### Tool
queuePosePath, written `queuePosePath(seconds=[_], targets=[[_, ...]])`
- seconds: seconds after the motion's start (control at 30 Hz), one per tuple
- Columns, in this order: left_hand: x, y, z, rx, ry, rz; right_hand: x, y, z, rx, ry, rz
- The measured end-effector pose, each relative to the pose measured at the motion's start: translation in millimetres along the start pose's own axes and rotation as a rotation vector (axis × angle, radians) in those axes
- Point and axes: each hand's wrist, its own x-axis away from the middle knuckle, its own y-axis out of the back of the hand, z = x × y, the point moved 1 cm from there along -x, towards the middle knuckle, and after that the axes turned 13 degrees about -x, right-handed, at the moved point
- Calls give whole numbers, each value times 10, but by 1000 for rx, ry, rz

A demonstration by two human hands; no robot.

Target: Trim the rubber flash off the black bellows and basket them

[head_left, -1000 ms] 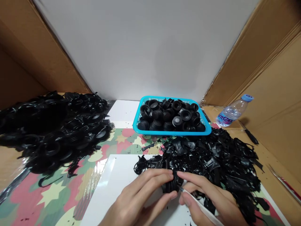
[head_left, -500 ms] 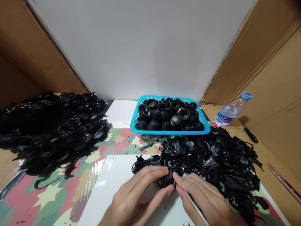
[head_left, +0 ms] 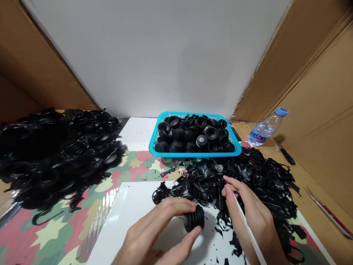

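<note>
My left hand [head_left: 157, 232] grips a black ribbed rubber bellows [head_left: 194, 219] between thumb and fingers, holding it on its side over the white board [head_left: 129, 209]. To the right, my right hand [head_left: 248, 211] is closed around a thin white tool [head_left: 249, 232], whose shaft runs back under the palm. Its tip is hidden by the fingertips, and a strip of black scrap hangs close to them. Loose black trimmings [head_left: 204, 187] lie just beyond both hands, with small bits scattered on the board.
A blue basket [head_left: 195, 155] full of ribbed black parts stands against the back wall. At left is a large heap of untrimmed black parts [head_left: 82, 158]. A water bottle [head_left: 264, 129], a black-handled knife [head_left: 287, 156] and a slim metal tool with red [head_left: 328, 213] lie at right.
My right hand has moved away from the bellows, rightward and up to the scrap pile. My left hand still holds the bellows, now more exposed. The view has shifted slightly.
</note>
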Motion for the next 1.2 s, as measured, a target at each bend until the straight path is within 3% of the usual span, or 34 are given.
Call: queuePosePath(seconds=[0.1,0.3,0.53,0.7,0.93,1.2], targets=[[-44,29,25,-1,32,0,12,52,-2,-78,-27,17],[-53,13,86,84,29,-84,141,122,117,-295,-249,14],[-35,40,90,62,-21,-98,45,87,199,-631,-33,181],[-26,35,53,63,-21,-52,14,93,178,-678,-26,229],[-2,-9,49,118,31,-90,109,67,251,-673,-288,208],[30,-44,63,109,4,-76,145,-4,194,-632,-158,210]])
